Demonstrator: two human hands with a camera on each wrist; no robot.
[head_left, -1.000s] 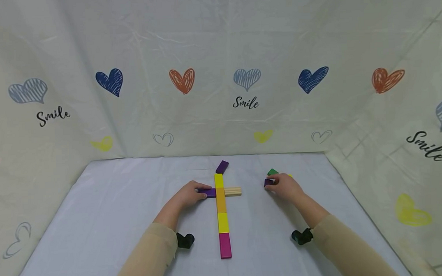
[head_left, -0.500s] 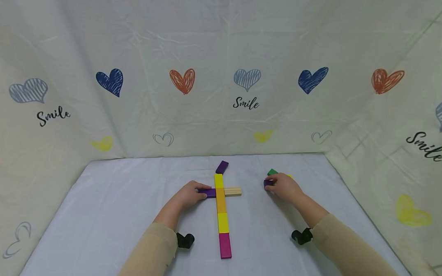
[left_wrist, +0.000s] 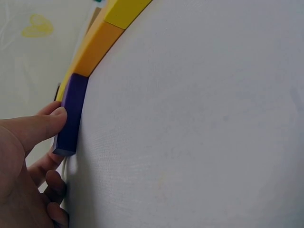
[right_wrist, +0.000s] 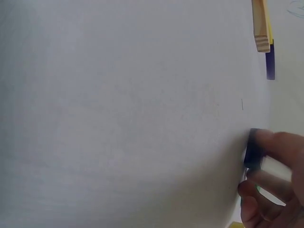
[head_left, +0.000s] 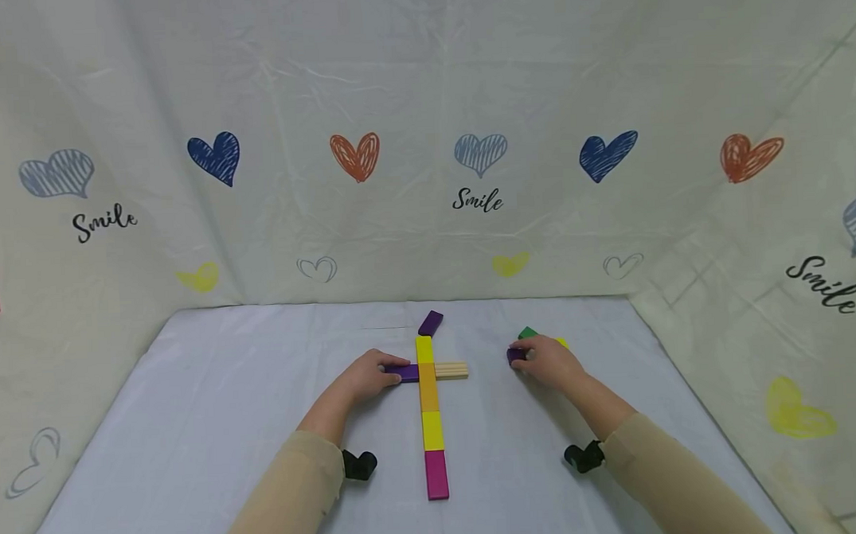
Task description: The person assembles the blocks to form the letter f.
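Observation:
My left hand (head_left: 364,377) pinches a purple block (left_wrist: 71,114) between thumb and fingers. That block lies end-on against the orange block (head_left: 428,388) in a straight row. Above and below the orange block sit yellow blocks, and a magenta block (head_left: 437,475) forms the near end. A plain wooden block (head_left: 451,370) juts from the row's right side, opposite the purple one. Off to the right, my right hand (head_left: 552,361) pinches a dark purple block (head_left: 516,357) by its edges, with its shadow on the cloth in the right wrist view.
Another purple block (head_left: 430,323) lies slanted at the far end of the row. Behind my right hand are a green block (head_left: 527,333) and a yellow block (head_left: 563,343), both partly hidden. White cloth covers the table (head_left: 214,467), and a heart-printed curtain stands behind and beside it.
My right hand has shifted slightly left with the dark purple block, showing more of the yellow block behind it. My left hand and the row have stayed in place.

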